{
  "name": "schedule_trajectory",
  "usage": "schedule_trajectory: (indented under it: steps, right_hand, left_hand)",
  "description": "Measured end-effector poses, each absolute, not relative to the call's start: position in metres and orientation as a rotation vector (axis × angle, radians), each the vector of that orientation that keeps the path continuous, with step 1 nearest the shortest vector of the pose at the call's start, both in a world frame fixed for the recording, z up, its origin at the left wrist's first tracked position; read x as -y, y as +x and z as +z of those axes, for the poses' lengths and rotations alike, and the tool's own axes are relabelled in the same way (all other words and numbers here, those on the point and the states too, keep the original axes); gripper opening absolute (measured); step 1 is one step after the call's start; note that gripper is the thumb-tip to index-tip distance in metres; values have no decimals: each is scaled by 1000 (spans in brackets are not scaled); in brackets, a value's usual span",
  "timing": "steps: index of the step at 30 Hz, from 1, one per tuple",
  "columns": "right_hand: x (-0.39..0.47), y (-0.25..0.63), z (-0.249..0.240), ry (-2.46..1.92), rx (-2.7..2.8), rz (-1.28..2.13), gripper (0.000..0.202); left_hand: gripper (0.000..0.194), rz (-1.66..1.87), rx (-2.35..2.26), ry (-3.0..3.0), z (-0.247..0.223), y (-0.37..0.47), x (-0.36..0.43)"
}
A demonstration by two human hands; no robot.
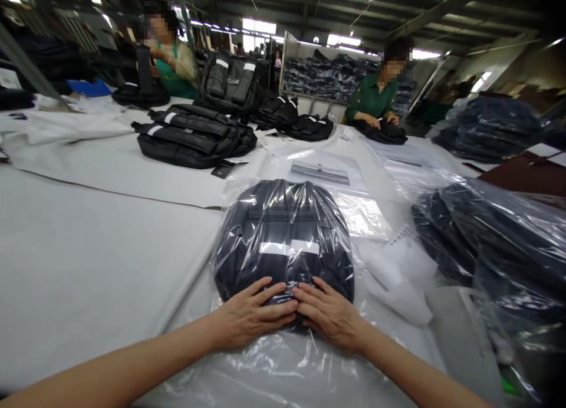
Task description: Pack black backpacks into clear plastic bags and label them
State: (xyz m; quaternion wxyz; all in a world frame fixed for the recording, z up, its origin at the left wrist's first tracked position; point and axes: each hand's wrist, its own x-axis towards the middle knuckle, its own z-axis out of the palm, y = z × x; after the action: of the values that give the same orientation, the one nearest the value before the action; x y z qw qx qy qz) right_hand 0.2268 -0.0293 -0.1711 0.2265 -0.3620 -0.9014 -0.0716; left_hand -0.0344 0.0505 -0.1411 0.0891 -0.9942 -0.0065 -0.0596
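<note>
A dark backpack (283,219) in a clear plastic bag (309,361) lies on the white-covered table in front of me, two white strips showing across it. My left hand (254,313) rests on its near edge with fingers spread. From the other side my right hand (329,313) lies on the same edge, fingers apart, its fingertips touching or nearly touching those of my left hand. Loose plastic spreads from the bag toward my forearms. Both palms face down on the plastic.
Black backpacks (186,134) lie farther back on the table (97,260). Flat plastic bags (327,169) are just beyond the wrapped one. Bagged dark items (508,243) pile up at right. Two people work at the far side, one handling a black bag (382,131).
</note>
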Motion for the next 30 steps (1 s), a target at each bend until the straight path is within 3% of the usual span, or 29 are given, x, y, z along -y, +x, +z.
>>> schedule_trajectory:
  steps: [6, 8, 11, 13, 15, 20, 30]
  right_hand:
    - [28, 231, -168, -925, 2492, -205, 31]
    - [34, 234, -153, -917, 2602, -115, 44]
    - [61, 240, -124, -924, 2729, 20, 81]
    - [88, 242, -111, -920, 2776, 25, 90]
    - [113, 242, -109, -945, 2795, -51, 78]
    - [139, 233, -127, -940, 2684, -230, 22]
    - [62, 236, -115, -972, 2171, -213, 19]
  left_hand:
    - [51, -118, 7, -3007, -130, -32, -49]
    - [48, -101, -5, -3019, -127, -31, -47]
    - [52, -108, 24, -3034, -125, -31, -44]
    - [56, -125, 45, -3045, -124, -31, -42]
    - [57, -129, 45, -3051, -124, -31, -41]
    - [50, -76, 52, -3040, -121, -31, -39]
    - [51, -96, 28, -3001, -121, -32, -41]
